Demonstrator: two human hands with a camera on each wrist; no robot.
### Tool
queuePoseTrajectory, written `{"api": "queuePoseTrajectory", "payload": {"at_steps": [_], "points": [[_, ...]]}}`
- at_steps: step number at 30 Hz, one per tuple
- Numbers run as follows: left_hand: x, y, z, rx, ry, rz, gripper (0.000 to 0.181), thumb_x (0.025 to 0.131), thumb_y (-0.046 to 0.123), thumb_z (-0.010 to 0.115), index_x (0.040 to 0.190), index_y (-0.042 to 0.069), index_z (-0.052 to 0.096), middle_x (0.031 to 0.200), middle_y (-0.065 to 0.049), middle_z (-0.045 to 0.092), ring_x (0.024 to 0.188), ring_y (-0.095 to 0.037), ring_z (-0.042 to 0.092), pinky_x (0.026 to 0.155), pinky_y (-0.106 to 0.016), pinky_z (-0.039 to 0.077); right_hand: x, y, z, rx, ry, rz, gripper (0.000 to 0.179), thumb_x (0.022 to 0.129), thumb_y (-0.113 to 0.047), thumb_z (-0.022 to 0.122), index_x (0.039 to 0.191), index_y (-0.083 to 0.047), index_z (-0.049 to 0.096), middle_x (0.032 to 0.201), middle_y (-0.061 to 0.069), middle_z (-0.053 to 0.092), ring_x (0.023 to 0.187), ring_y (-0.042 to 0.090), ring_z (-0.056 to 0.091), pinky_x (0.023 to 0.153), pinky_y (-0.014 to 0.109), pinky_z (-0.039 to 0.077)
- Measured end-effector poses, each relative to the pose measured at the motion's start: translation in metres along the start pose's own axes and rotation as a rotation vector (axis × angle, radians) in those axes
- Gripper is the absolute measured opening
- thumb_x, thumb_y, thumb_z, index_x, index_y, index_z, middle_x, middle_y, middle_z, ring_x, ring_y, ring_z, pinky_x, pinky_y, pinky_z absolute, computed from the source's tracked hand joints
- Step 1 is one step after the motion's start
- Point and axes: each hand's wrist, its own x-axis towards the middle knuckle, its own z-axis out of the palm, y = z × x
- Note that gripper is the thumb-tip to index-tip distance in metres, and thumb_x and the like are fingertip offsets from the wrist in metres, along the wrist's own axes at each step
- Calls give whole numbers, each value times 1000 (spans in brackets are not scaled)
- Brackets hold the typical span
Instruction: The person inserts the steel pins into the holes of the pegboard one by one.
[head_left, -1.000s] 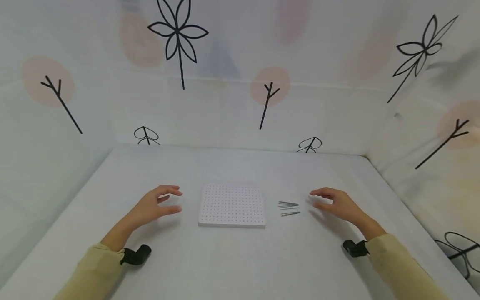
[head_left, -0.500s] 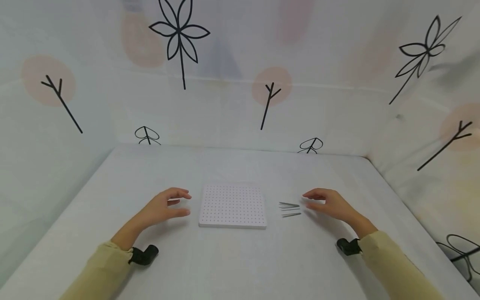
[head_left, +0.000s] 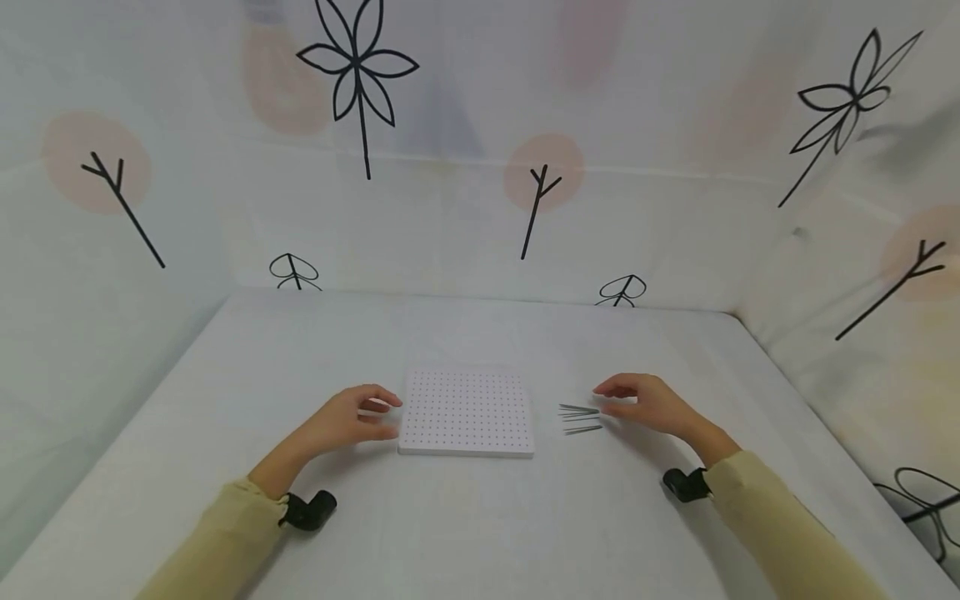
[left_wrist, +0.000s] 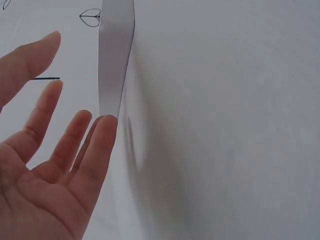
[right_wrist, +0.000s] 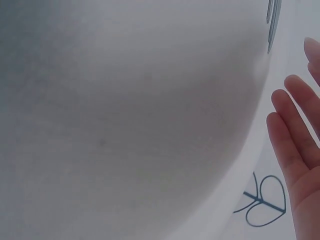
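Observation:
A flat white pegboard with rows of small holes lies at the middle of the table. Just at its left edge is my left hand, fingers loosely spread and holding nothing. In the left wrist view its fingertips overlap the side of the white board. To the right of the board lie several thin grey metal pins, roughly side by side. My right hand hovers at their right ends, fingers relaxed, nothing between them. The right wrist view shows the pins beyond the fingertips.
The table has a white cover. A white backdrop with black plant drawings rises behind and along both sides. Black wrist cameras hang below both cuffs.
My left hand has moved right, up to the board's left edge. My right hand has moved left, to the ends of the pins. The board and pins lie as before.

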Motion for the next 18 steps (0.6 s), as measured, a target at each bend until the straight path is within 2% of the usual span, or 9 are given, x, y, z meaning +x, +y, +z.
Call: {"api": "queuePoseTrajectory", "payload": {"at_steps": [4, 11, 18], "points": [[2, 2, 4, 15, -8, -36, 38, 74, 20, 80, 107, 11, 63, 117, -8, 58, 103, -27, 57, 80, -39, 48, 5, -1, 2, 7, -27, -5, 25, 83, -10, 70, 107, -3, 65, 107, 9, 64, 100, 28, 58, 87, 46, 44], [4, 4, 8, -24, -32, -95, 36, 72, 17, 80, 105, 10, 65, 106, -4, 60, 87, -17, 58, 72, -33, 48, 12, -4, 4, 12, -62, -29, 25, 82, -11, 71, 105, -4, 66, 105, 6, 64, 96, 23, 58, 86, 43, 44], [6, 2, 9, -60, -112, -60, 39, 72, 14, 80, 107, 8, 64, 100, -5, 59, 81, -16, 59, 72, -32, 47, 20, -9, 4, 10, -101, -70, 22, 82, -9, 71, 103, -4, 67, 100, 3, 65, 92, 21, 59, 84, 40, 45]]}}
